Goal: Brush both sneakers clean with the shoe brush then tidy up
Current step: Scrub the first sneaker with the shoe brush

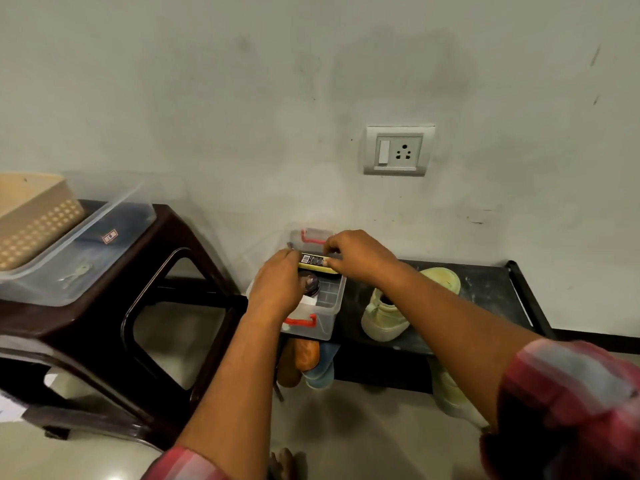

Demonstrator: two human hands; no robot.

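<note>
A clear plastic box with red latches stands on the left end of a low black shoe rack. Both my hands hold a shoe brush, yellow with a black barcode label, over the box's far side. My left hand grips its left end and my right hand pinches its right end. A round dark tin lies inside the box. One pale yellow-green sneaker stands on the rack right of the box. The second sneaker sits lower down, partly hidden behind my right forearm.
A dark brown plastic stool stands to the left, carrying a clear tub with a beige basket in it. Other footwear sits under the box on the rack's lower level. A wall socket is above.
</note>
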